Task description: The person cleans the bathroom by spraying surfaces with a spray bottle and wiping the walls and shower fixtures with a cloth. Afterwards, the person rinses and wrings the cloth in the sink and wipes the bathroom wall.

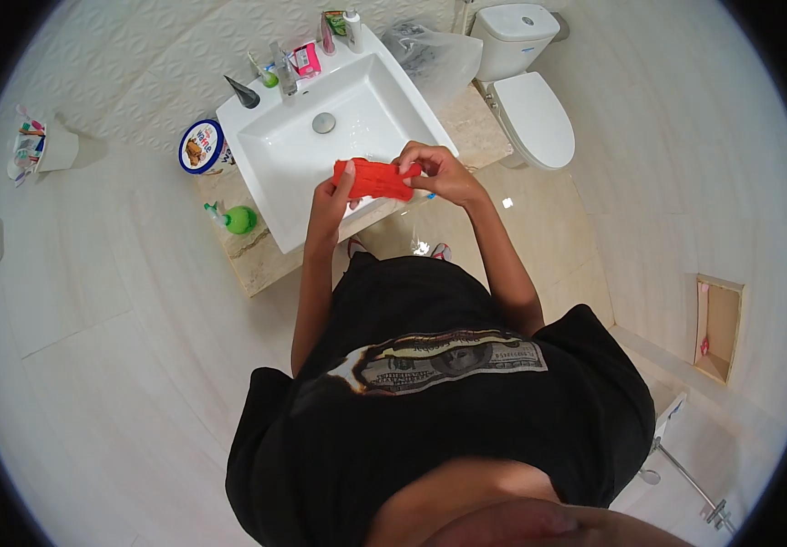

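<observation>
A red cloth [377, 180] is stretched between my two hands, over the front edge of the white sink [261, 196]. My left hand [331, 196] pinches its left end, thumb on top. At the other end, the fingers of my right hand [444, 175] are closed on the cloth's upper right corner. The cloth looks folded or bunched, and I cannot tell its exact kind. Below the faucet [284, 71], the round drain [323, 122] shows in the basin.
Left of the sink are a round waffle tub [203, 147] and a green spray bottle [240, 219]. A pink box [306, 60], a dark tube [244, 93] and a white pump bottle [352, 30] line the back rim. A plastic bag [430, 64] and a toilet [532, 118] stand right.
</observation>
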The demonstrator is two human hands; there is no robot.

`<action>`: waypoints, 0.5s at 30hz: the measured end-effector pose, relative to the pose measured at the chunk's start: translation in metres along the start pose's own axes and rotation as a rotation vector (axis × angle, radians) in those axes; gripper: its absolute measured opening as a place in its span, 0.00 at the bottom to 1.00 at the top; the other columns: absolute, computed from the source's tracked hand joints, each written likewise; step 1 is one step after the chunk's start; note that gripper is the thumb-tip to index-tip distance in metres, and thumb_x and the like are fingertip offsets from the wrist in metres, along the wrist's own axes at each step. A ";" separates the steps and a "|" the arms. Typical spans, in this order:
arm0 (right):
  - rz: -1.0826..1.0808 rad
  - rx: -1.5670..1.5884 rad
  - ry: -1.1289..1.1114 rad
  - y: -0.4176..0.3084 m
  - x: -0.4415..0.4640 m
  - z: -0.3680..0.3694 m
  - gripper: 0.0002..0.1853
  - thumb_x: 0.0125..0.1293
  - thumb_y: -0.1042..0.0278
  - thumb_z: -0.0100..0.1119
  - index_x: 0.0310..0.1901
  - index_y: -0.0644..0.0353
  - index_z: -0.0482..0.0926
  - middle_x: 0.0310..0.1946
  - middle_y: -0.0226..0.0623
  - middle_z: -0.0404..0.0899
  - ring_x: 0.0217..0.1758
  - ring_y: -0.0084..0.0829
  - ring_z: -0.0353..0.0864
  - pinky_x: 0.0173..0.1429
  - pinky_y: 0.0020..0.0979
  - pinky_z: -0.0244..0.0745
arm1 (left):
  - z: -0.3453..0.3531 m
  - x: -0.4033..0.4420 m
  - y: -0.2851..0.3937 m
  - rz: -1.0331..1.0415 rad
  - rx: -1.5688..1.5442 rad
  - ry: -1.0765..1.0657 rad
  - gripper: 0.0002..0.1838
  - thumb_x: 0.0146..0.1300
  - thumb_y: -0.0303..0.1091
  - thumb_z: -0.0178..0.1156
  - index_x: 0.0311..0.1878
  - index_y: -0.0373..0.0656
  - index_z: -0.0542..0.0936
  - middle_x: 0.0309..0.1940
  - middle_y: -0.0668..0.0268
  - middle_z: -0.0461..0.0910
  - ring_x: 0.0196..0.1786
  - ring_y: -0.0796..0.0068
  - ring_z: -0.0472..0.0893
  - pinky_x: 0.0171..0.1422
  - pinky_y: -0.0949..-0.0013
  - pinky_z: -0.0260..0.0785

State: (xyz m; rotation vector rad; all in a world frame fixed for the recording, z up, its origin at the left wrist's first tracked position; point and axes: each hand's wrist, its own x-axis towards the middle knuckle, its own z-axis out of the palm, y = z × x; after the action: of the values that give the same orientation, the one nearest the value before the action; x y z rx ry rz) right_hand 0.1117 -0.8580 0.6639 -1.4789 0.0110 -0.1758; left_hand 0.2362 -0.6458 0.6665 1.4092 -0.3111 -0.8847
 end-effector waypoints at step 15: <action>-0.131 0.109 0.643 -0.038 0.010 0.020 0.18 0.65 0.84 0.60 0.58 0.68 0.77 0.47 0.33 0.78 0.46 0.20 0.77 0.56 0.25 0.76 | -0.046 -0.009 0.035 0.087 0.085 -0.208 0.16 0.64 0.30 0.69 0.50 0.43 0.73 0.40 0.68 0.78 0.36 0.81 0.74 0.41 0.76 0.68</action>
State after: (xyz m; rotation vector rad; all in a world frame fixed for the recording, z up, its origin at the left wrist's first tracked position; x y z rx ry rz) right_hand 0.1198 -0.8428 0.7041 -1.2620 0.4171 -0.7403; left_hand 0.2736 -0.6092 0.6938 1.3732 -0.5693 -0.9573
